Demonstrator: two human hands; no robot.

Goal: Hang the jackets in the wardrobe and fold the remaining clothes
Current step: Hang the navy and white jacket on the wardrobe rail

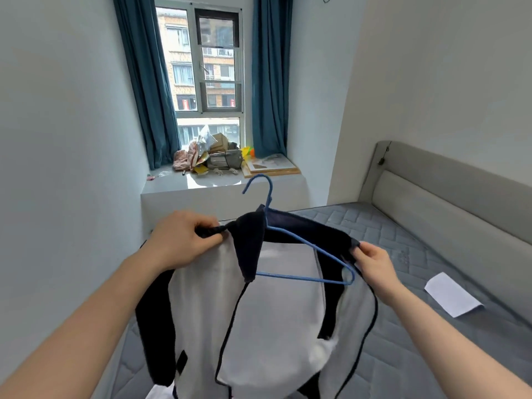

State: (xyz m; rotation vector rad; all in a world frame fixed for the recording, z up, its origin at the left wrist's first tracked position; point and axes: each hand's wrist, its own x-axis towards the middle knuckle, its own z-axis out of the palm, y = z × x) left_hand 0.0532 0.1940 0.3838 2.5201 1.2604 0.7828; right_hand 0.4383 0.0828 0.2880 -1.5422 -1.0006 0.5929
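Observation:
A white jacket [276, 321] with a dark navy collar, sleeves and trim hangs open in front of me, above the mattress. A blue wire hanger [299, 240] sits inside its neck, with the hook pointing up and its right end showing outside the fabric. My left hand [184, 240] pinches the dark left shoulder of the jacket. At the right shoulder edge, my right hand [374, 263] pinches the dark fabric, close to the hanger's right end. No wardrobe is in view.
A grey quilted mattress [408, 243] with a padded headboard [449, 203] fills the right side; a white sheet of paper [452, 295] lies on it. Ahead, a window ledge [218, 182] carries a pile of clutter [213, 156] between blue curtains. A bare wall stands close on the left.

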